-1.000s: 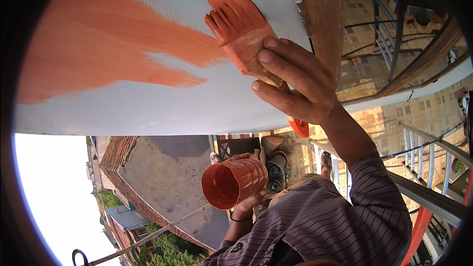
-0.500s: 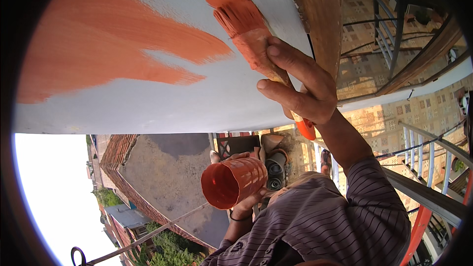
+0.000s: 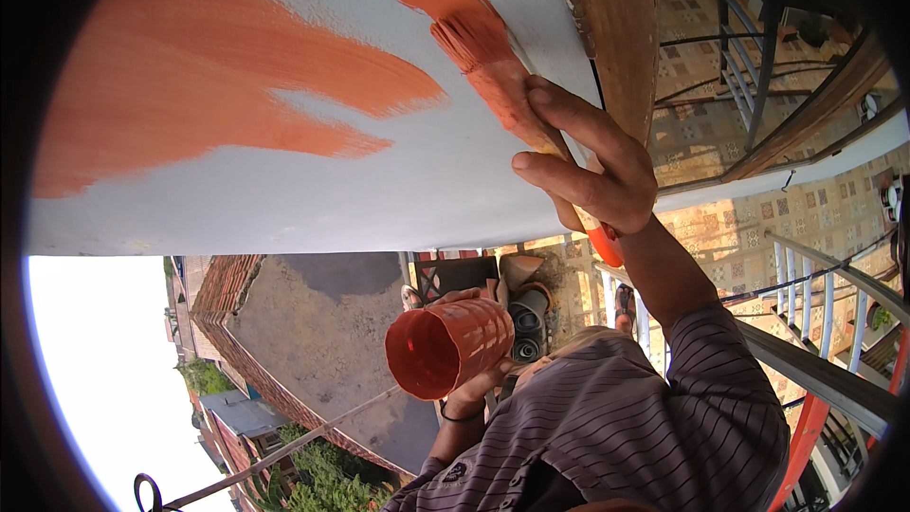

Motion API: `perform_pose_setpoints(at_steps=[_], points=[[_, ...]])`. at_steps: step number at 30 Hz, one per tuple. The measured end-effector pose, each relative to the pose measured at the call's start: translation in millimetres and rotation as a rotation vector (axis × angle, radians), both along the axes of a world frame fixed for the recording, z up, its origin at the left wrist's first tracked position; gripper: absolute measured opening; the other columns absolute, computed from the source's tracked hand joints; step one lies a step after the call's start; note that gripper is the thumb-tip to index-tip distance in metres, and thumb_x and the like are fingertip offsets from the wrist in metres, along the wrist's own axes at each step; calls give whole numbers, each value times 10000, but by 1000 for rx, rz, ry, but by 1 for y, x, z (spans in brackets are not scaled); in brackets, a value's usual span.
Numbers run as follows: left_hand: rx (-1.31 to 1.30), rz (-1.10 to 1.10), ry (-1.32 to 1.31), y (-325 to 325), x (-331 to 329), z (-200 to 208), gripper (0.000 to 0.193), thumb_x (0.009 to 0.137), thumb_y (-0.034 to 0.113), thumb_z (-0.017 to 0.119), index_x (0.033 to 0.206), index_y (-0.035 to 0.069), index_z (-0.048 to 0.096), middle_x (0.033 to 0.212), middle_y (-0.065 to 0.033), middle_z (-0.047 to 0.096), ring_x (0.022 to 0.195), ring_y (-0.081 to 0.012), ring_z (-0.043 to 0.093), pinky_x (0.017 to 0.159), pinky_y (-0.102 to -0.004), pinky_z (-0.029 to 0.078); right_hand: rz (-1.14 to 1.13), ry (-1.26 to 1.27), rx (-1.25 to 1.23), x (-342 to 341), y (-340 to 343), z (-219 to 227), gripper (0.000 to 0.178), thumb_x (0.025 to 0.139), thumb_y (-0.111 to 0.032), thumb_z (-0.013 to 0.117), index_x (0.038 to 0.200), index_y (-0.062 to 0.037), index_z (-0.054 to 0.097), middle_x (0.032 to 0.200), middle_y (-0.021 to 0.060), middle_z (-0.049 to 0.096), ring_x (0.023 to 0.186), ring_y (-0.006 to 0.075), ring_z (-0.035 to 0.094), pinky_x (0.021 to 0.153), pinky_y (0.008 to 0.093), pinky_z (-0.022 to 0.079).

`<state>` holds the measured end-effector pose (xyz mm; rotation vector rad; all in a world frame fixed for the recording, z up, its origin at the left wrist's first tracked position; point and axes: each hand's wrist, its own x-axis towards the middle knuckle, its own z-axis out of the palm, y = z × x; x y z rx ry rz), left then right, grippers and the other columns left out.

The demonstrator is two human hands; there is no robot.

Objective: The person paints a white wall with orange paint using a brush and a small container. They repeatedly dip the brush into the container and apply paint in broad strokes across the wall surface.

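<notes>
My right hand grips a flat paintbrush by its handle, thumb and fingers closed around it. Orange paint coats the bristles, which press against the white wall at the lower end of an orange strip. A wider orange painted patch spreads over the wall's left part. Lower down, my left hand is wrapped around an orange-smeared paint pot. The pot is tilted with its mouth toward the left, and paint coats its inside wall. How much paint lies in it I cannot tell.
A brown wooden frame borders the wall closely at right. Metal railings and a patterned tile floor lie beyond and below. A thin rod crosses at lower left, over a grey roof. Dark round containers stand near the pot.
My right hand has moved the brush slightly right and down along the wall, lengthening the orange strip beside the wooden frame. My left hand and the pot are almost unmoved.
</notes>
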<state>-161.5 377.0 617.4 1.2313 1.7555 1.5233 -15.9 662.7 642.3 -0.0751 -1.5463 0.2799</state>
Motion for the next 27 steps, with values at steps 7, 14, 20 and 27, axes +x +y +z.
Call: perform_pose_setpoints(at_steps=[7,14,20,27], points=[[-12,-5,7,-1,0,5,1111,681,579,1027,1506,21,535,1422,-133,608,1333,-293,599,1186,-475,450,90,42,31,16,-14,11,337,871,-10,879,1191,3,773,1463,334,622,1359,508,650,1129,567,592],[41,-18,8,4,-2,3,1135,684,574,1027,1529,21,509,1436,-129,605,1362,-298,588,1209,-483,438,-35,15,276,7,8,36,358,868,-20,896,1206,-23,778,1471,327,625,1323,504,676,1071,552,634],[23,-25,-3,3,-3,2,1144,682,576,1029,1535,24,503,1439,-130,606,1375,-301,582,1216,-487,433,-61,19,223,-2,18,36,315,862,-17,891,1162,-30,795,1379,321,677,1278,498,705,1046,536,651],[8,-17,-3,4,-2,5,1126,678,554,1033,1526,26,514,1444,-137,603,1376,-309,582,1211,-491,436,-4,61,117,0,11,25,240,888,1,856,1115,16,783,1411,328,647,1337,486,672,1102,554,619]])
